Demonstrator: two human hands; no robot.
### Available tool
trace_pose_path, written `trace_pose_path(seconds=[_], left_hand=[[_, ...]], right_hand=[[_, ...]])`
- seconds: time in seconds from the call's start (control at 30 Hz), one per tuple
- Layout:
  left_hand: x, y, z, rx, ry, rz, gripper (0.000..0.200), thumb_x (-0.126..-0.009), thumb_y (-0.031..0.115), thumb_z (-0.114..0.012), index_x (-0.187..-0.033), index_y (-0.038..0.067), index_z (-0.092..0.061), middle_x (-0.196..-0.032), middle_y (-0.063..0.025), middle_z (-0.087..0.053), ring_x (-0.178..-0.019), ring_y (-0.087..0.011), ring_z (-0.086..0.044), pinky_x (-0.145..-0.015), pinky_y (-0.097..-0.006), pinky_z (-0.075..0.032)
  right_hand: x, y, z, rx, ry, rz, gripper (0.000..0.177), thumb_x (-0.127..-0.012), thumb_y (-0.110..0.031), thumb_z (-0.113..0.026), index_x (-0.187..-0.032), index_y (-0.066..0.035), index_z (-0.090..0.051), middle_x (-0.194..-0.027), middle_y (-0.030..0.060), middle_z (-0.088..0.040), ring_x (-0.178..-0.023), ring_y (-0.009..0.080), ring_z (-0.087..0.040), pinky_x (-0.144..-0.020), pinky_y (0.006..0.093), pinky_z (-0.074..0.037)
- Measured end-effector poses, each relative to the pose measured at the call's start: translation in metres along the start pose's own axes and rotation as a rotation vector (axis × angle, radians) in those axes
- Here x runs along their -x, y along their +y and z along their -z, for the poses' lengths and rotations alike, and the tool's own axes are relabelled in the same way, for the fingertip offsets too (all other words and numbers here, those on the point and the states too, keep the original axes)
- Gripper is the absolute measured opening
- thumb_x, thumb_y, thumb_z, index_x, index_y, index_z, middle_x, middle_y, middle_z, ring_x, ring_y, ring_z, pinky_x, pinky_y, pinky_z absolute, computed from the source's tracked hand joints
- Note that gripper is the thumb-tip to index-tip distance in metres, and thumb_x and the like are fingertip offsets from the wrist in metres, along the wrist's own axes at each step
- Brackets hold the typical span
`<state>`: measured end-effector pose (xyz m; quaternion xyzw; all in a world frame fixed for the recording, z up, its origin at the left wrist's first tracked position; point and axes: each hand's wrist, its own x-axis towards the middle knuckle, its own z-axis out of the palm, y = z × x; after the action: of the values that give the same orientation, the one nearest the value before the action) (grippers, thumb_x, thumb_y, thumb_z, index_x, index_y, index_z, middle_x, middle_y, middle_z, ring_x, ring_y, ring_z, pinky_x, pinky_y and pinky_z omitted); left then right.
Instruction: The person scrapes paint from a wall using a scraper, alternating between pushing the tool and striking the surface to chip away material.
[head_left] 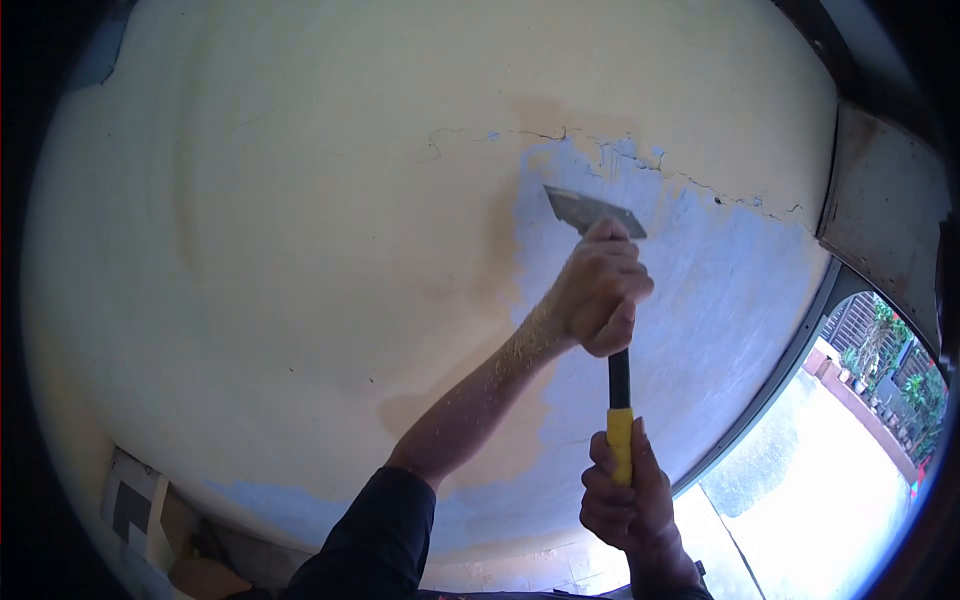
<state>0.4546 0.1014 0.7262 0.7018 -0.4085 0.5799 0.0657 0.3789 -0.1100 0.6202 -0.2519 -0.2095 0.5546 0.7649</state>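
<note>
I hold a long-handled scraper with both hands against the wall point(300, 250). Its wide metal blade point(570, 205) lies at or very near the wall, below a jagged crack. My left hand point(607, 290) is closed around the upper shaft, just under the blade, with the arm stretched up from the lower left. Lower down, my right hand point(632, 495) wraps around the yellow grip point(620, 435). A black stretch of shaft point(619, 380) shows between the hands. Around the blade, pale blue undercoat point(690, 270) is bare of cream paint.
Brownish damp-looking patches point(500, 235) border the blue area. At right, a doorway edge point(765, 390) opens onto a bright paved yard point(830, 480) with potted plants point(880, 345). A pale piece of furniture point(135, 500) stands at lower left. Flecks cling to my left forearm.
</note>
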Motion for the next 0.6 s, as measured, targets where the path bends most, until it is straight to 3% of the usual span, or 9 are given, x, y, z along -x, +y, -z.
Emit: trace_pose_path(seconds=[0.1,0.17,0.23,0.3,0.33,0.4,0.5,0.53,0.6], left_hand=[[0.002,-0.003,-0.001,0.023,-0.004,0.034,0.051,-0.091,0.043,-0.026,-0.051,0.013,-0.031,-0.049,-0.0041,-0.035,-0.050,-0.0263,-0.041,-0.071,-0.0372,-0.034],[-0.004,-0.012,0.002,-0.050,-0.043,0.020,0.032,-0.072,0.034,-0.039,-0.049,0.013,-0.035,-0.046,-0.0055,-0.039,-0.048,-0.0278,-0.040,-0.068,-0.0377,-0.034],[-0.013,-0.022,0.003,0.000,0.000,0.009,0.028,-0.069,0.032,-0.041,-0.048,0.014,-0.035,-0.045,-0.0053,-0.039,-0.048,-0.0275,-0.039,-0.067,-0.0384,-0.033],[-0.020,-0.024,0.005,-0.021,0.061,-0.019,0.052,-0.092,0.044,-0.027,-0.051,0.012,-0.031,-0.048,-0.0045,-0.033,-0.049,-0.0268,-0.040,-0.070,-0.0365,-0.033],[-0.025,-0.026,0.007,-0.026,0.071,-0.020,0.052,-0.092,0.044,-0.027,-0.051,0.012,-0.031,-0.048,-0.0045,-0.033,-0.049,-0.0268,-0.040,-0.070,-0.0365,-0.033],[-0.030,-0.025,0.008,-0.002,0.043,0.003,0.028,-0.068,0.032,-0.042,-0.048,0.015,-0.035,-0.043,-0.0057,-0.037,-0.046,-0.0278,-0.037,-0.067,-0.0383,-0.033],[-0.024,-0.011,0.003,-0.005,0.061,0.034,0.026,-0.065,0.030,-0.043,-0.047,0.014,-0.034,-0.043,-0.0062,-0.037,-0.046,-0.0282,-0.037,-0.067,-0.0379,-0.033],[-0.019,-0.008,0.002,-0.006,0.065,0.031,0.026,-0.065,0.030,-0.043,-0.047,0.014,-0.034,-0.043,-0.0062,-0.037,-0.046,-0.0282,-0.037,-0.067,-0.0379,-0.033],[-0.002,-0.003,0.001,-0.004,0.046,0.053,0.047,-0.088,0.042,-0.032,-0.052,0.012,-0.032,-0.048,-0.0049,-0.035,-0.049,-0.0274,-0.039,-0.070,-0.0375,-0.033]], right_hand=[[-0.006,-0.003,0.006,-0.041,0.000,-0.011,0.054,-0.100,-0.063,-0.025,-0.087,-0.013,-0.040,-0.052,-0.0068,-0.028,-0.035,0.0029,-0.023,-0.031,0.0189,-0.023],[-0.012,-0.009,0.006,-0.057,-0.012,-0.010,0.054,-0.100,-0.063,-0.025,-0.087,-0.013,-0.040,-0.052,-0.0068,-0.028,-0.035,0.0028,-0.023,-0.031,0.0190,-0.023],[-0.020,-0.017,0.004,-0.022,-0.048,0.009,0.055,-0.100,-0.063,-0.024,-0.087,-0.012,-0.040,-0.051,-0.0067,-0.028,-0.035,0.0028,-0.024,-0.031,0.0190,-0.024],[-0.023,-0.024,-0.001,-0.063,-0.061,0.024,0.054,-0.102,-0.060,-0.024,-0.086,-0.012,-0.041,-0.051,-0.0068,-0.029,-0.034,0.0029,-0.025,-0.030,0.0192,-0.025],[-0.022,-0.028,-0.003,-0.064,-0.082,0.032,0.054,-0.102,-0.060,-0.023,-0.086,-0.011,-0.041,-0.051,-0.0068,-0.029,-0.034,0.0027,-0.025,-0.030,0.0192,-0.025],[-0.015,-0.030,-0.010,-0.056,-0.086,0.029,0.054,-0.102,-0.060,-0.023,-0.087,-0.011,-0.041,-0.051,-0.0069,-0.029,-0.034,0.0025,-0.025,-0.030,0.0192,-0.025],[-0.003,-0.024,-0.015,-0.046,-0.041,0.040,0.053,-0.102,-0.059,-0.023,-0.087,-0.011,-0.041,-0.051,-0.0070,-0.029,-0.033,0.0021,-0.025,-0.030,0.0189,-0.026],[0.001,-0.018,-0.012,-0.023,-0.027,0.028,0.053,-0.102,-0.060,-0.024,-0.087,-0.011,-0.041,-0.051,-0.0070,-0.029,-0.033,0.0021,-0.025,-0.030,0.0189,-0.026],[0.001,-0.011,-0.004,-0.089,-0.015,-0.015,0.054,-0.101,-0.061,-0.025,-0.086,-0.012,-0.040,-0.051,-0.0069,-0.029,-0.033,0.0027,-0.024,-0.030,0.0190,-0.025]])
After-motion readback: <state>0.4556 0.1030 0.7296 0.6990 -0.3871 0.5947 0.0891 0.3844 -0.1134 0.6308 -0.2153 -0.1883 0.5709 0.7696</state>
